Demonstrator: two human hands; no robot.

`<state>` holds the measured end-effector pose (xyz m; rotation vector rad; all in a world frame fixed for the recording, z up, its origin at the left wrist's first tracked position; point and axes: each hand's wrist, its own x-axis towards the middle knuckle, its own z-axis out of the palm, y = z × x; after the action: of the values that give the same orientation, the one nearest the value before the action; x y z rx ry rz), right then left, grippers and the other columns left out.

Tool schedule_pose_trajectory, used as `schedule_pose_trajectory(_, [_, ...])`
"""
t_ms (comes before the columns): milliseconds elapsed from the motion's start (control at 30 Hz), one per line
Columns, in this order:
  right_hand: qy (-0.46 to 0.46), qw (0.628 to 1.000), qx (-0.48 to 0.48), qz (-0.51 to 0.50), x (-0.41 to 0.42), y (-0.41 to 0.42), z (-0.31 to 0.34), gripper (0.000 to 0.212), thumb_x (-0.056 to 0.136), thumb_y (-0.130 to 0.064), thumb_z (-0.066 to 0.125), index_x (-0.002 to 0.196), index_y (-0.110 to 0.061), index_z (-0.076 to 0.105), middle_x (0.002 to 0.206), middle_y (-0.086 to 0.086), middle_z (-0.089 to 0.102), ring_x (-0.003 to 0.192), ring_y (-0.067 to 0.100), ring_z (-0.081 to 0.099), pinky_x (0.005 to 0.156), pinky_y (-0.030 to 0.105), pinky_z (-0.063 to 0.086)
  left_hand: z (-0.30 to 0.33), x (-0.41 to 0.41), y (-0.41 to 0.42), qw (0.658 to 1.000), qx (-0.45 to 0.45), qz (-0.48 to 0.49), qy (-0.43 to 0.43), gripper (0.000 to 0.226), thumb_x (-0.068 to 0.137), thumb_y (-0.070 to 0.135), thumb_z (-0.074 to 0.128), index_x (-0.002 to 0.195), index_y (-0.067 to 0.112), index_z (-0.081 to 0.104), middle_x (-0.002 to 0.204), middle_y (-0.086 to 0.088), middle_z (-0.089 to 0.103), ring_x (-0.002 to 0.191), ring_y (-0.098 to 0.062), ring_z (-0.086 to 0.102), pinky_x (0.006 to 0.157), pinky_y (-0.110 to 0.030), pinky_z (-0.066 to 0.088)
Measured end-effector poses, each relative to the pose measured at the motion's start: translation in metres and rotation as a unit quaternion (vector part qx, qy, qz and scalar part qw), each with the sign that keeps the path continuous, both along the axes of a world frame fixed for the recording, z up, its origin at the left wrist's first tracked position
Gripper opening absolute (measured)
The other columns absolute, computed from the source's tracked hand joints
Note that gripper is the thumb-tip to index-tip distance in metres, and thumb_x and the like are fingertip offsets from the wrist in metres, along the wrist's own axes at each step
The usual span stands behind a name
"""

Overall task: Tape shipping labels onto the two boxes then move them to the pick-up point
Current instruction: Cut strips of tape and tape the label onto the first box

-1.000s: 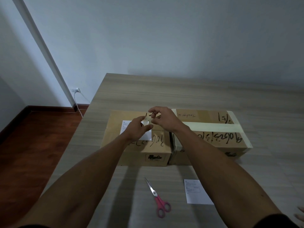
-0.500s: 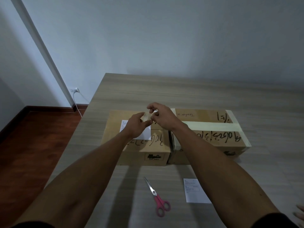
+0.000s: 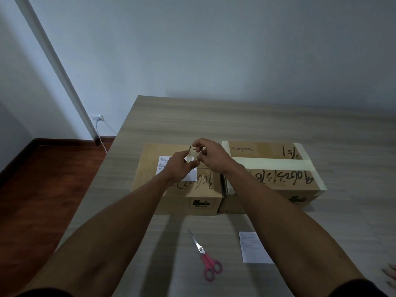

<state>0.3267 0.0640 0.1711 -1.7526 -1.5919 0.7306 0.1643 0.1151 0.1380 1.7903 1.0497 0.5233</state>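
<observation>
Grip: both hands meet above the left box (image 3: pixel 177 189). The left hand (image 3: pixel 179 168) and the right hand (image 3: pixel 211 157) each pinch an end of a small pale piece of tape (image 3: pixel 191 158) between thumb and fingertips, and the piece hangs in the air between them, clear of the cardboard.

Left box: stands on the counter (image 3: pixel 214 118) with its right wall touching the right box (image 3: pixel 278 179). A white shipping label (image 3: pixel 165 165) lies on its top, partly hidden by the left hand; whether any edge of it is taped down cannot be told. The box's left wall sits near the counter's left edge, with only a narrow strip of surface between them.

Right box: its lid carries a broad pale tape band and handwritten marks. No label shows on it.

Near side of the counter: a second shipping label (image 3: pixel 255 247) lies flat, partly under the right forearm. Red-handled scissors (image 3: pixel 204 257) lie just to its left, closed, blades pointing toward the boxes, apart from both the label and the boxes.

Open room: a wide stretch of counter runs behind the boxes to the wall, and more lies to the right of the right box. Beyond the left edge, a wooden floor (image 3: pixel 42 189) drops away below.
</observation>
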Motion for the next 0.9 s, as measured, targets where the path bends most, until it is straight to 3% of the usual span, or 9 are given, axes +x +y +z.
schedule_pose_trajectory(100, [-0.003, 1.0, -0.005, -0.004, 0.002, 0.0, -0.001, 0.038, 0.095, 0.006, 0.058, 0.123, -0.019, 0.065, 0.11, 0.001, 0.062, 0.1, 0.022, 0.066, 0.084, 0.035, 0.06, -0.001, 0.0, 0.0, 1.0, -0.005, -0.001, 0.005, 0.033, 0.097, 0.033, 0.069, 0.124, 0.014, 0.068, 0.081, 0.003, 0.066, 0.075, -0.016, 0.06, 0.074, -0.033, 0.045])
schedule_pose_trajectory(200, [-0.004, 1.0, -0.007, -0.004, 0.002, 0.0, -0.002, 0.039, 0.094, 0.007, 0.059, 0.123, -0.018, 0.065, 0.108, 0.002, 0.063, 0.091, 0.016, 0.064, 0.077, 0.025, 0.056, -0.006, 0.0, 0.002, 1.0, -0.006, -0.002, 0.02, 0.052, 0.094, 0.041, 0.07, 0.137, 0.013, 0.061, 0.106, -0.012, 0.071, 0.093, -0.027, 0.066, 0.079, -0.033, 0.046])
schedule_pose_trajectory(333, [-0.009, 1.0, -0.006, 0.001, 0.002, -0.001, -0.002, 0.038, 0.092, 0.009, 0.059, 0.12, -0.016, 0.066, 0.103, 0.002, 0.062, 0.086, 0.013, 0.061, 0.075, 0.024, 0.056, -0.01, 0.0, 0.002, 0.999, -0.015, 0.0, 0.03, 0.061, 0.094, 0.045, 0.07, 0.143, 0.012, 0.056, 0.112, -0.016, 0.071, 0.082, -0.014, 0.06, 0.075, -0.031, 0.045])
schedule_pose_trajectory(433, [-0.023, 1.0, -0.006, 0.011, 0.003, -0.002, -0.003, 0.037, 0.09, 0.009, 0.063, 0.118, -0.014, 0.067, 0.094, -0.001, 0.061, 0.083, 0.016, 0.059, 0.08, 0.037, 0.056, -0.009, -0.001, 0.0, 0.999, -0.023, 0.003, 0.038, 0.066, 0.094, 0.043, 0.071, 0.149, 0.014, 0.05, 0.091, -0.006, 0.07, 0.076, -0.012, 0.061, 0.071, -0.029, 0.045])
schedule_pose_trajectory(533, [-0.019, 1.0, -0.004, 0.015, 0.002, -0.005, -0.004, 0.036, 0.09, 0.006, 0.063, 0.118, -0.016, 0.065, 0.089, 0.006, 0.064, 0.082, 0.023, 0.062, 0.082, 0.04, 0.056, -0.007, -0.002, -0.002, 0.999, -0.019, -0.004, 0.043, 0.063, 0.094, 0.04, 0.071, 0.148, 0.014, 0.052, 0.075, 0.0, 0.066, 0.064, -0.007, 0.06, 0.061, -0.024, 0.044])
schedule_pose_trajectory(700, [0.002, 1.0, -0.003, 0.019, 0.0, -0.008, -0.005, 0.045, 0.09, 0.006, 0.062, 0.122, -0.025, 0.057, 0.113, -0.003, 0.059, 0.076, 0.013, 0.056, 0.075, 0.036, 0.057, 0.0, -0.004, -0.004, 0.998, -0.026, -0.008, 0.052, 0.066, 0.097, 0.035, 0.07, 0.153, 0.011, 0.045, 0.078, -0.001, 0.064, 0.061, -0.008, 0.057, 0.041, -0.01, 0.035])
schedule_pose_trajectory(900, [-0.002, 1.0, 0.002, 0.015, -0.002, -0.008, -0.005, 0.044, 0.092, 0.009, 0.054, 0.119, -0.025, 0.06, 0.11, -0.002, 0.061, 0.081, 0.012, 0.059, 0.079, 0.037, 0.059, 0.001, -0.006, -0.002, 0.998, -0.036, -0.009, 0.042, 0.065, 0.097, 0.033, 0.07, 0.152, 0.01, 0.044, 0.079, -0.006, 0.067, 0.063, -0.011, 0.06, 0.055, -0.02, 0.046])
